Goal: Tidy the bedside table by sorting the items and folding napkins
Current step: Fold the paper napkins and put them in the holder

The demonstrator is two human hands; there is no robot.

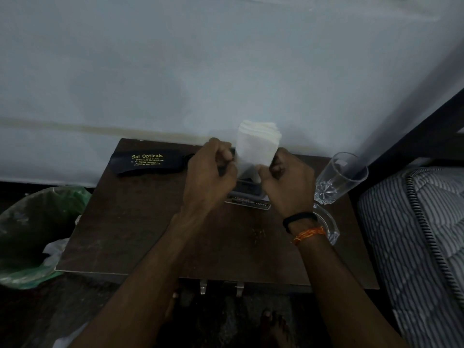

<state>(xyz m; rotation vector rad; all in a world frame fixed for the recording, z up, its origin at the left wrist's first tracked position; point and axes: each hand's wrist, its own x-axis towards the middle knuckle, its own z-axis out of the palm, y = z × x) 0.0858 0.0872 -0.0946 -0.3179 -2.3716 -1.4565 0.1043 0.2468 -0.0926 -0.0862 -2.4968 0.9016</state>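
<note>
A black spectacle case (148,163) near the table's (130,222) back left corner read "Sai Opticals" in gold. A dark box (248,200) mid-table showed "OPEL"; smaller print was illegible.

A black spectacle case (148,163) is lying at the back left of the dark wooden bedside table (140,227); a clear drinking glass (337,178) is standing at its right edge, behind a glass ashtray (329,228).

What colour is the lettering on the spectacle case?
Yellow-gold on the black spectacle case, seen in the head view.
</note>
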